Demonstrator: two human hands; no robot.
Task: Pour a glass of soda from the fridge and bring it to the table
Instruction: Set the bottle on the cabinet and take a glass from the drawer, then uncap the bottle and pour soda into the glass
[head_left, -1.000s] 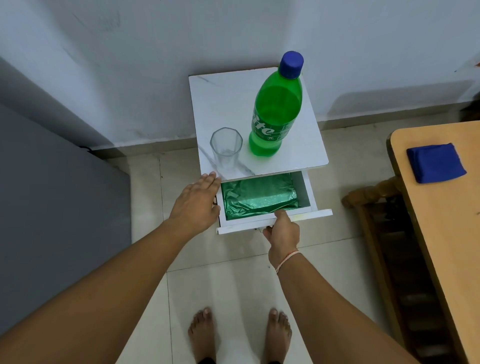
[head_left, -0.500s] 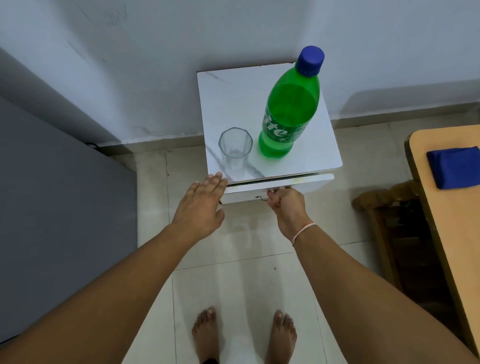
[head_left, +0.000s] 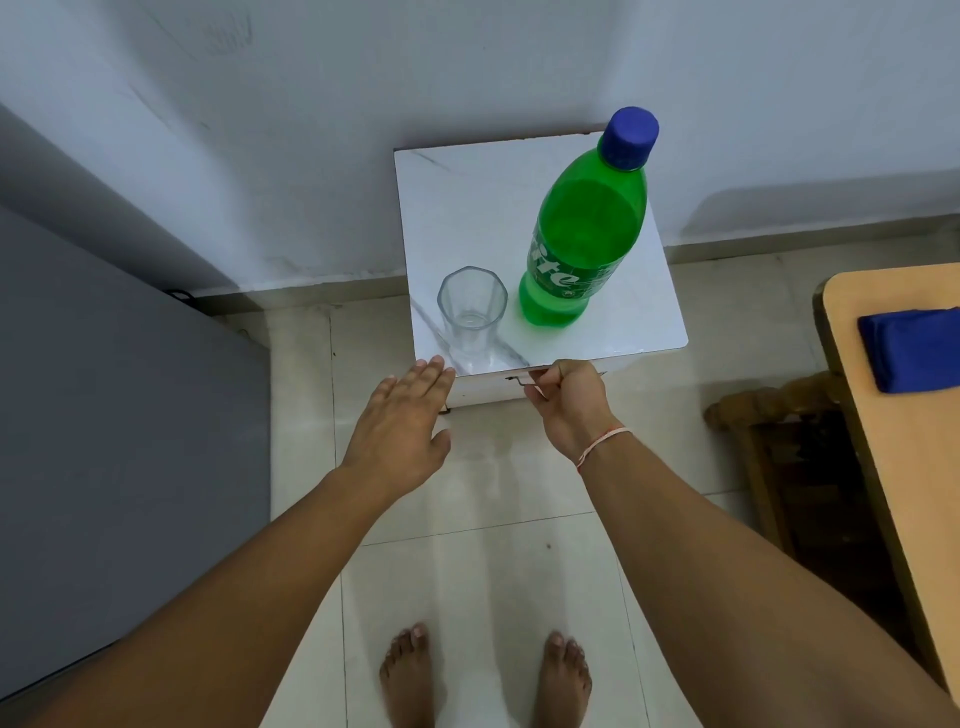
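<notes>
A capped bottle (head_left: 584, 244) and empty glass (head_left: 471, 310) are stood ready on a cabinet (head_left: 467, 202), whose drawer handle (head_left: 521, 381) is gripped by the right hand (head_left: 569, 397), the left hand (head_left: 402, 426) held flat and released at its corner, seemingly steadying it.

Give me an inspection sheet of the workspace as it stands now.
Surface: white marble-pattern cabinet top, drawer shut.
Job's things: capped green plastic soda bottle upright; empty clear faceted glass beside it, apart.
Clutter: folded blue cloth on tan wooden table.
Grippers: left hand open, fingertips at cabinet edge; right hand closed on drawer handle.
Cables: nothing seen.
Surroundings: white wall, tiled floor, grey panel left.
</notes>
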